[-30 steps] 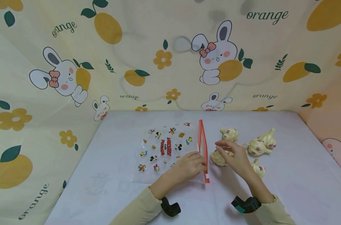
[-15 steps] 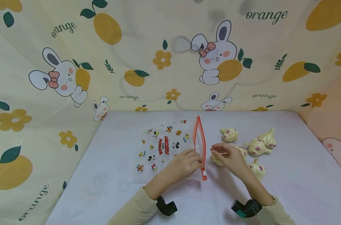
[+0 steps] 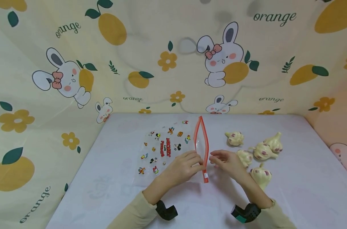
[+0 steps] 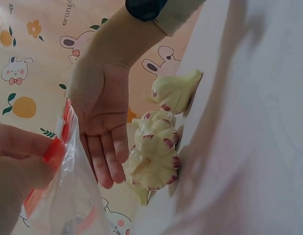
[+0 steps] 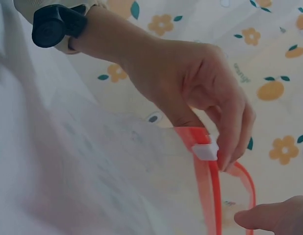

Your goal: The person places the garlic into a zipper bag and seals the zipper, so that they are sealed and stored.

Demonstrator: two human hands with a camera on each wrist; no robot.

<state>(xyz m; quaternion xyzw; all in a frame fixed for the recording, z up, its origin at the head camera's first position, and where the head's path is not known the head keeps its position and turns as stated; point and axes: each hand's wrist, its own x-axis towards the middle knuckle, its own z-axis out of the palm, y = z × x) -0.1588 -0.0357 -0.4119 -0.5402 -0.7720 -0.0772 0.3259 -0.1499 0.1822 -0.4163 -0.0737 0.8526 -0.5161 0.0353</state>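
A clear zip bag (image 3: 166, 146) printed with cartoon figures and red lettering lies flat on the white table, its red-edged mouth parted and facing right. My left hand (image 3: 184, 167) pinches the red edge beside the white slider (image 5: 205, 151), thumb and fingers on it. Just right of the mouth hovers my right hand (image 3: 229, 163); its palm and straight fingers look bare in the left wrist view. Garlic bulbs lie beyond it, the closest one (image 3: 245, 158) partly behind the hand and another (image 3: 261, 176) by the right forearm.
More garlic bulbs sit farther right: one at the back (image 3: 235, 138) and a touching pair, whose front bulb is (image 3: 264, 151). A patterned cloth (image 3: 173, 47) with rabbits and oranges rises behind the table (image 3: 104, 152).
My left hand has drawn the bag slightly left and its mouth has spread wider. My right hand has moved left, away from the garlic and toward the mouth.
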